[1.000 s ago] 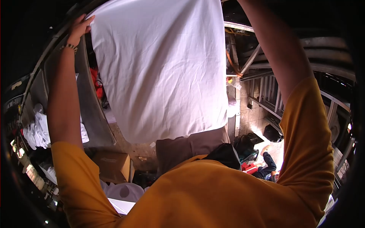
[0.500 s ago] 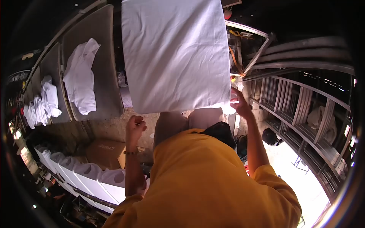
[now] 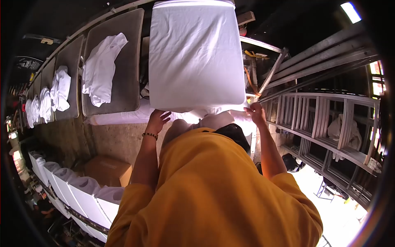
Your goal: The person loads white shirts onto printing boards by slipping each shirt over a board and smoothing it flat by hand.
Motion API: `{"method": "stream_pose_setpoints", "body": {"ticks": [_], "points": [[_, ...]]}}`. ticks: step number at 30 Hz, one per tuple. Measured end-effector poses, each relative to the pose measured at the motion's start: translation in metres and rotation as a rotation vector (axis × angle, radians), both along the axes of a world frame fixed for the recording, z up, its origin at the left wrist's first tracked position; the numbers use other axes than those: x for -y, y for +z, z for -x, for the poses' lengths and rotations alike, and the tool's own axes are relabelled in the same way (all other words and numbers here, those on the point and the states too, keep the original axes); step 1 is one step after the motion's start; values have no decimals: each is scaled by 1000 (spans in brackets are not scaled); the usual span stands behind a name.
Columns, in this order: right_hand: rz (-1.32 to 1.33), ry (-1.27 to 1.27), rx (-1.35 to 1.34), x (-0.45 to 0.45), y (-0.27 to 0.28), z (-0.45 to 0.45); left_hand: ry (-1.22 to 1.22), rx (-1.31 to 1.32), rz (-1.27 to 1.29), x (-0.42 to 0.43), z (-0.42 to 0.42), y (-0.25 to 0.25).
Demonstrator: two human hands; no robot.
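Observation:
A white shirt is stretched over a flat board in front of me, with faint creases running across it. Loose white cloth bunches below the board's near edge, above my lap. My left hand is at the near left corner, its fingers apart and stretched toward the hanging cloth. At the near right corner, my right hand has its fingers bent in and pinched at the edge of the shirt's cloth. The fingertips of that hand are small and partly hidden against the bright fabric.
To the left, a dark board carries a crumpled white garment, and several similar boards continue the row. White shirts on boards line the lower left, beside a cardboard box. Metal ladders lean at the right.
My left hand has risen from beside my lap to the board's near left corner, and its fingers have opened. The shirt's near edge now hangs bunched below the board. My view has shifted slightly.

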State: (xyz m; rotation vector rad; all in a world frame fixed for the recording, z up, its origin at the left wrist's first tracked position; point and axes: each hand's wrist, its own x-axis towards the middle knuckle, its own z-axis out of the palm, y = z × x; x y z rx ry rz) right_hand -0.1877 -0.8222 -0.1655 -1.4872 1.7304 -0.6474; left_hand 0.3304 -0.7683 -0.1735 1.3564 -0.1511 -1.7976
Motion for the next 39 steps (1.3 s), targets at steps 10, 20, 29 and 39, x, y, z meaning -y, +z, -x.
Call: {"method": "stream_pose_setpoints", "body": {"ticks": [10, 20, 29, 39], "points": [[-440, -490, 974, -18, -32, -28, 435, -598, 175, 10, 16, 11], [-573, -568, 1611, -12, -48, -44, 509, -571, 320, 37, 8, -28], [-428, -874, 1746, -5, -69, -44, 712, -277, 108, 6, -19, -35], [-912, -921, 1482, 19, 3, -107, 488, -413, 304, -23, -3, -8]]}}
